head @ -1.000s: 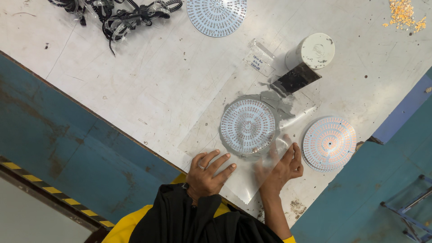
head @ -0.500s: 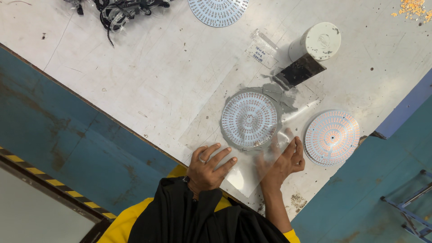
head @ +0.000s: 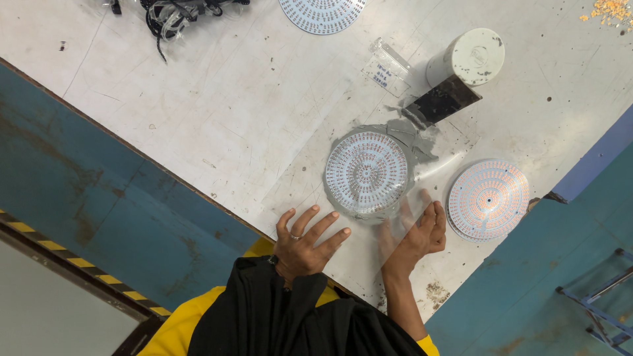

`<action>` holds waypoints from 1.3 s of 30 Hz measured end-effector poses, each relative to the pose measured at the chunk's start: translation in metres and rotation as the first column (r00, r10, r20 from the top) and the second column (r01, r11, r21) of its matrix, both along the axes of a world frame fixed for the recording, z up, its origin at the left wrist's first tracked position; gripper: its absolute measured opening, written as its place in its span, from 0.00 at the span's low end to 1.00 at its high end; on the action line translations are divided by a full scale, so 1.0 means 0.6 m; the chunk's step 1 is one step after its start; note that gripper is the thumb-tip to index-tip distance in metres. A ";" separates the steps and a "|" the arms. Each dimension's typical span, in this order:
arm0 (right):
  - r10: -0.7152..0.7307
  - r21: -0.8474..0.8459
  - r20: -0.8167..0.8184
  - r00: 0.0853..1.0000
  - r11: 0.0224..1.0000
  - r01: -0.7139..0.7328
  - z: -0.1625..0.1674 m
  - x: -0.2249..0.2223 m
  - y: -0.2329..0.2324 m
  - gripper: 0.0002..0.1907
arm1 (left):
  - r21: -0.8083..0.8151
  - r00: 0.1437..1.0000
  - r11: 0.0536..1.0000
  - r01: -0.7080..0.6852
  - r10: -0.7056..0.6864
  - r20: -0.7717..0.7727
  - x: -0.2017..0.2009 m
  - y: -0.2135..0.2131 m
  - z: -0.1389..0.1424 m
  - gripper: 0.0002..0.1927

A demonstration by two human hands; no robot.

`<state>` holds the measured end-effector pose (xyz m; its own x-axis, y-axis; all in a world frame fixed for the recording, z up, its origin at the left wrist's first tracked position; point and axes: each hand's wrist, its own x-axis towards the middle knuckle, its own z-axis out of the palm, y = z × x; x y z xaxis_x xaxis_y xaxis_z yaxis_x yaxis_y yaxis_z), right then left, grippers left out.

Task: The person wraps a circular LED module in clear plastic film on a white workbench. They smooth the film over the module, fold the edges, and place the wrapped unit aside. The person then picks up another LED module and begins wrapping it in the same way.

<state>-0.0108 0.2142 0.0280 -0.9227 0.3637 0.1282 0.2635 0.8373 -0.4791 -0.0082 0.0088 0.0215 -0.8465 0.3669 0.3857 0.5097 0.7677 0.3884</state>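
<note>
A round white LED board (head: pixel 366 173) lies on a clear plastic film (head: pixel 303 188) spread over the table, with grey paste (head: pixel 415 140) smeared around its upper right edge. My left hand (head: pixel 304 242), which wears a ring, rests flat with its fingers spread on the film, just below and left of the board. My right hand (head: pixel 414 238) is just below and right of the board, fingers pointing up. It looks blurred, as if seen through the film's edge. Whether it grips the film is unclear.
A second round LED board (head: pixel 488 199) lies near the table's right edge. A white cylinder (head: pixel 467 58) with a black plate (head: pixel 440 101), a small clear bag (head: pixel 386 68), another board (head: pixel 322 12) and black cables (head: pixel 178 13) lie farther off. Blue floor lies left of the table's front edge (head: pixel 151 158).
Both hands stay close to the board. My left hand's fingers have spread a little wider and the view has shifted slightly.
</note>
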 end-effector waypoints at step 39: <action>0.000 0.103 0.071 0.997 0.995 -0.008 0.000 -0.010 -0.006 0.29 | 0.003 0.999 0.999 0.034 -0.034 0.027 0.003 -0.006 -0.017 0.13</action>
